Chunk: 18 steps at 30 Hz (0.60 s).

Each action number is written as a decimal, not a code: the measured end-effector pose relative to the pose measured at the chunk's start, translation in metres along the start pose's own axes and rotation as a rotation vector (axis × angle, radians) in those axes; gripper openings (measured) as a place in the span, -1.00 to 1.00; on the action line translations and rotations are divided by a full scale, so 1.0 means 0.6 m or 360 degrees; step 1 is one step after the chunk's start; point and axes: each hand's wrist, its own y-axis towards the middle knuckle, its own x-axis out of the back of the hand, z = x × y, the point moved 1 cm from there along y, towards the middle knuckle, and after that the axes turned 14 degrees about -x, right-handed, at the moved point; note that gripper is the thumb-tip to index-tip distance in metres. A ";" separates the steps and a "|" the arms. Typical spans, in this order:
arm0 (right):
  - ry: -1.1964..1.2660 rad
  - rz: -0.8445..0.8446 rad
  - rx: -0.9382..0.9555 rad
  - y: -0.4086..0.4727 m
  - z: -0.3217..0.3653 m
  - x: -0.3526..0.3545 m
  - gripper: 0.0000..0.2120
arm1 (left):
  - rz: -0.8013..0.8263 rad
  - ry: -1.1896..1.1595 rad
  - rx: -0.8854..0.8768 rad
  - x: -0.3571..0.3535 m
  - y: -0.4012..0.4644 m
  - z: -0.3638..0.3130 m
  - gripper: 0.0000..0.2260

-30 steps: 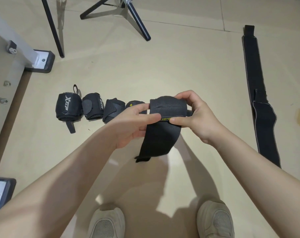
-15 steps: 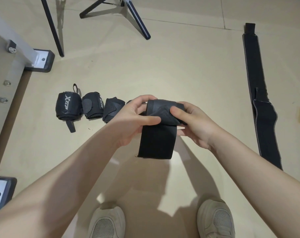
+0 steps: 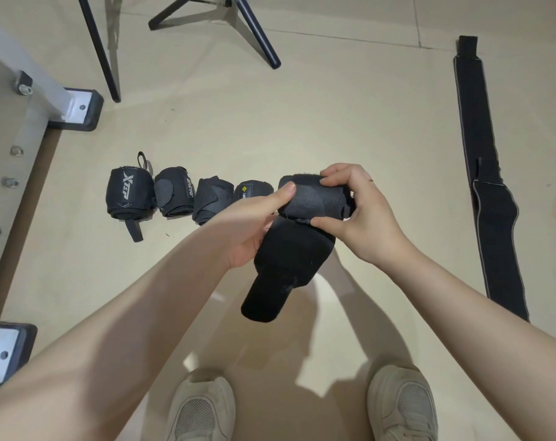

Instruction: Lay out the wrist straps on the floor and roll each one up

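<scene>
Both hands hold a black wrist strap [image 3: 305, 224] in the air above the floor [image 3: 334, 116]. The right hand [image 3: 362, 214] pinches the rolled part; the left hand [image 3: 254, 224] grips beneath, thumb on top, the loose tail hanging below.

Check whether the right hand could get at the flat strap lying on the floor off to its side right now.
Probably not at once. The right hand is pinching the half-rolled strap together with the left hand. The floor between it and the flat strap is bare, so only the occupied grip stands in the way.
</scene>
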 end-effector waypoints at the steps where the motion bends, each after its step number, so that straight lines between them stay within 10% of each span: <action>1: -0.0033 0.0001 0.0080 -0.001 0.001 0.002 -0.57 | -0.0010 -0.0020 -0.0004 0.002 0.000 0.001 -0.66; 8: -0.0055 0.0177 0.0085 -0.003 0.012 0.001 -0.53 | 0.0019 -0.0271 -0.0087 0.008 -0.001 0.012 -0.72; 13: 0.1205 0.0504 -0.0778 -0.006 0.007 0.012 -0.46 | -0.0041 -0.0193 -0.0324 0.013 0.000 0.006 -0.67; 18: 0.1495 0.0574 -0.0819 -0.005 -0.003 0.006 -0.45 | 0.0017 -0.0166 -0.0383 0.015 -0.002 0.013 -0.55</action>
